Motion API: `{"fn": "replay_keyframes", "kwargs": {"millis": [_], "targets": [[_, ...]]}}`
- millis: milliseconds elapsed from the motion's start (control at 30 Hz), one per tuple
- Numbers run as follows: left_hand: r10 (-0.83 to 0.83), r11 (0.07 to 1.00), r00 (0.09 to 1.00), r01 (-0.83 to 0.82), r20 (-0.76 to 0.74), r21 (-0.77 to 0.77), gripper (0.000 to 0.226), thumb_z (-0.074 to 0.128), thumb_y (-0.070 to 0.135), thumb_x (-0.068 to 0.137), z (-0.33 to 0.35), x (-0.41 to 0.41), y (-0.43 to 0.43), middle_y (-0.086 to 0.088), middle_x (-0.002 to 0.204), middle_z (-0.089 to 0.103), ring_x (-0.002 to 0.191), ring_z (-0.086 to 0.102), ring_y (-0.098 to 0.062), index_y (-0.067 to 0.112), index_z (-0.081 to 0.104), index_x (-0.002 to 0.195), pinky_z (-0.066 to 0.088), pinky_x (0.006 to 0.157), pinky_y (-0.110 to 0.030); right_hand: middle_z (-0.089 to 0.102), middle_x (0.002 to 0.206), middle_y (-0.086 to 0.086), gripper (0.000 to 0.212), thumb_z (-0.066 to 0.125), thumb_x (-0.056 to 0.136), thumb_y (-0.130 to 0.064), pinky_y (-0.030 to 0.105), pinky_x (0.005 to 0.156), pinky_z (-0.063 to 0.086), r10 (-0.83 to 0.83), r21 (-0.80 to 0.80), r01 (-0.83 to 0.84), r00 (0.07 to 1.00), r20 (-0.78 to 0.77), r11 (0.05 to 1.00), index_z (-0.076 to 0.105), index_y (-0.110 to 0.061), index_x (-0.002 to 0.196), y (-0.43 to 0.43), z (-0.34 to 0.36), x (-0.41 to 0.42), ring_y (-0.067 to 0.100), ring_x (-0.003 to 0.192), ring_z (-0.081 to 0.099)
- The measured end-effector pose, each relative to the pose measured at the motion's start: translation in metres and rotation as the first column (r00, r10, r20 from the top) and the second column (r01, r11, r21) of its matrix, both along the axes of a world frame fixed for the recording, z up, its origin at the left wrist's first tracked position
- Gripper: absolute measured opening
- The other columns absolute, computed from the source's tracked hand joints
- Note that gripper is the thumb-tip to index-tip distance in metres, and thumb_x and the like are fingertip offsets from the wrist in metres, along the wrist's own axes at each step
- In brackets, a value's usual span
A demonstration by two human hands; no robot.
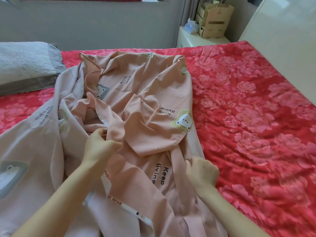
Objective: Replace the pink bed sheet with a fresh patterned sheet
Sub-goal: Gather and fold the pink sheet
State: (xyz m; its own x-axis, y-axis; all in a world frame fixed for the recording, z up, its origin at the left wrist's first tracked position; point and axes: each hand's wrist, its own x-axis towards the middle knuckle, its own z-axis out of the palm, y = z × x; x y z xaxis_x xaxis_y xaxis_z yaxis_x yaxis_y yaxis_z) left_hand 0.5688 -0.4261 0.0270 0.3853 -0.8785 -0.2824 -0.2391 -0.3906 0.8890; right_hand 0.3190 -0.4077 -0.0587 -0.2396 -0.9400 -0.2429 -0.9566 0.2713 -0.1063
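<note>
Left hand at seven o'clock and right hand at five each grip bunched sheet; I reckon its tangled folds could spread twisted.

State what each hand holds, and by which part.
Both grip the patterned sheet: left hand a bunched fold mid-sheet, right hand a gathered strip along its right side.
</note>
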Motion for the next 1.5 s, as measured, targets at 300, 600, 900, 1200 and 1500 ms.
{"fn": "replay_keyframes", "kwargs": {"millis": [300, 600, 900, 1200, 1500], "targets": [[0.148, 0.989, 0.975, -0.142, -0.164, 0.048, 0.011, 0.074, 0.017, 0.079, -0.014, -0.009, 0.025, -0.009, 0.064, 0.070, 0.067, 0.064, -0.029, 0.016, 0.072, 0.069, 0.053, 0.076, -0.043, 0.047, 0.062, 0.004, 0.024, 0.065, 0.081, 0.005, 0.013, 0.027, 0.030, -0.576, 0.574, 0.477, -0.159, 0.802, 0.666, 0.048, -0.004, 0.066, -0.098, -0.020, 0.057, 0.011, 0.041, 0.046], [0.090, 0.984, 0.962, -0.045, -0.259, 0.174, 0.013, 0.074, 0.002, 0.069, 0.047, -0.023, 0.075, -0.006, 0.051, 0.062, 0.042, 0.058, -0.013, -0.003, 0.066, 0.077, 0.045, 0.045, -0.022, 0.043, 0.058, 0.000, 0.022, 0.050, 0.084, -0.002, 0.032, 0.055, 0.035, -0.090, -0.307, 0.657, 0.498, 0.863, 0.689, 0.048, -0.010, 0.063, -0.034, 0.114, -0.020, 0.017, 0.055, 0.045], [-0.691, 0.526, 0.711, 0.618, -0.130, 0.584, 0.013, 0.071, 0.018, 0.060, 0.165, -0.029, 0.153, 0.001, 0.057, 0.051, 0.056, 0.055, -0.012, 0.014, 0.060, 0.063, 0.052, 0.056, -0.025, 0.045, 0.049, -0.012, 0.030, 0.067, 0.081, 0.003, 0.009, 0.049, 0.033, 0.355, -0.689, 0.001, 0.856, 0.375, 0.725, 0.061, -0.005, 0.109, 0.068, 0.232, -0.045, 0.007, 0.038, 0.039], [-0.770, 0.520, 0.564, 0.282, 0.299, 0.806, 0.019, 0.052, 0.029, 0.090, 0.115, -0.029, 0.109, -0.012, 0.105, 0.069, 0.072, 0.057, -0.019, 0.011, 0.059, 0.085, 0.044, 0.060, -0.021, 0.062, 0.057, -0.023, 0.026, 0.058, 0.079, 0.003, 0.007, 0.055, 0.039, 0.269, -0.373, 0.004, 0.687, 0.675, 0.928, 0.076, -0.016, 0.083, 0.079, 0.232, -0.053, 0.001, 0.064, 0.063], [-0.116, 0.887, 0.898, -0.099, 0.425, 0.451, 0.046, 0.053, 0.036, 0.092, -0.026, -0.065, 0.055, -0.019, 0.114, 0.064, 0.106, 0.060, -0.034, -0.004, 0.053, 0.116, 0.046, 0.083, -0.035, 0.069, 0.069, -0.018, 0.030, 0.061, 0.080, 0.002, 0.006, 0.066, 0.044, 0.184, -0.244, -0.014, 0.700, 0.690, 0.970, 0.073, -0.025, 0.075, 0.062, 0.137, -0.081, 0.001, 0.075, 0.065]]}}
